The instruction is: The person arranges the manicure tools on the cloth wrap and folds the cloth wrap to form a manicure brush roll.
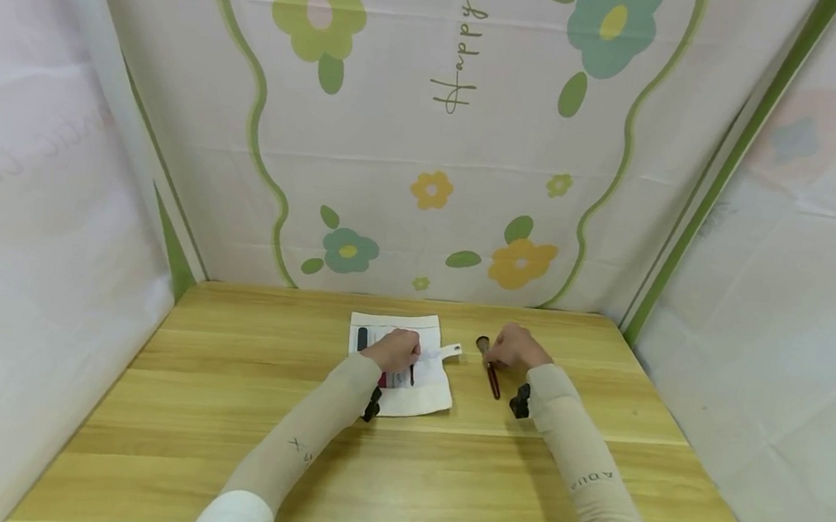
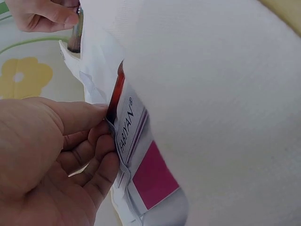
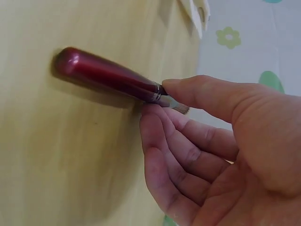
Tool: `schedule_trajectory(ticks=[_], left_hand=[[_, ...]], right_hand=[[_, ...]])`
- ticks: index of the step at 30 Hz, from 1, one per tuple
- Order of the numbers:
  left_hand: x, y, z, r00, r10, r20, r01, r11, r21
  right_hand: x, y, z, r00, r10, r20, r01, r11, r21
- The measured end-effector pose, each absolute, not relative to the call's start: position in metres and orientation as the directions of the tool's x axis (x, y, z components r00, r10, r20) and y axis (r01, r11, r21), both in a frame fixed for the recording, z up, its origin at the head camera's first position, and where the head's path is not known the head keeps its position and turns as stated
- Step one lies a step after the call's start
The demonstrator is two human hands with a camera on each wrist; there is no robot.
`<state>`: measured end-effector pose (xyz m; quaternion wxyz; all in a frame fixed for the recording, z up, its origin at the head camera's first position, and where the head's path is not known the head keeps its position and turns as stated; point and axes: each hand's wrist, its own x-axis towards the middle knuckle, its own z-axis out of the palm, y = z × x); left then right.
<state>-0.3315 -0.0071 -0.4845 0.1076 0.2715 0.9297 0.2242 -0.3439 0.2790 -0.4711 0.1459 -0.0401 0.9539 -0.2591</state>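
Behind the wooden table hangs a white cloth printed with green, teal and orange flowers and sideways "Happy" lettering; pale fabric panels, a left panel and a right panel, flank the table.

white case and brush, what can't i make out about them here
Head: the left hand covers the middle of the white case, hiding what lies beneath.
Left wrist: a white panel hides part of the printed insert; the picture's edges cut the panel off.
Right wrist: the right hand hides part of the brush near its bristles.
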Motion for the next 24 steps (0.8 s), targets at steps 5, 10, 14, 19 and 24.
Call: schedule_trajectory(ticks=[5,10,14,19,24], left_hand=[[-0.331,-0.008,-0.485,-0.827,0.556,-0.080,0.459,0.752,0.473],[-0.332,-0.007,-0.484,-0.835,0.545,-0.080,0.448,0.756,0.477],[-0.332,-0.007,-0.482,-0.841,0.533,-0.095,0.430,0.764,0.481],[-0.333,-0.007,-0.482,-0.848,0.517,-0.120,0.400,0.772,0.495],[-0.336,-0.008,-0.485,-0.847,0.515,-0.130,0.387,0.766,0.513]], right_hand=[[-0.344,0.275,-0.457,-0.961,-0.168,-0.217,-0.031,0.851,-0.525],[-0.346,0.266,-0.439,-0.970,-0.174,-0.169,-0.059,0.844,-0.533],[-0.349,0.253,-0.428,-0.973,-0.166,-0.162,-0.059,0.853,-0.518],[-0.355,0.233,-0.420,-0.973,-0.171,-0.153,-0.061,0.836,-0.545],[-0.362,0.211,-0.417,-0.977,-0.173,-0.127,-0.072,0.821,-0.566]])
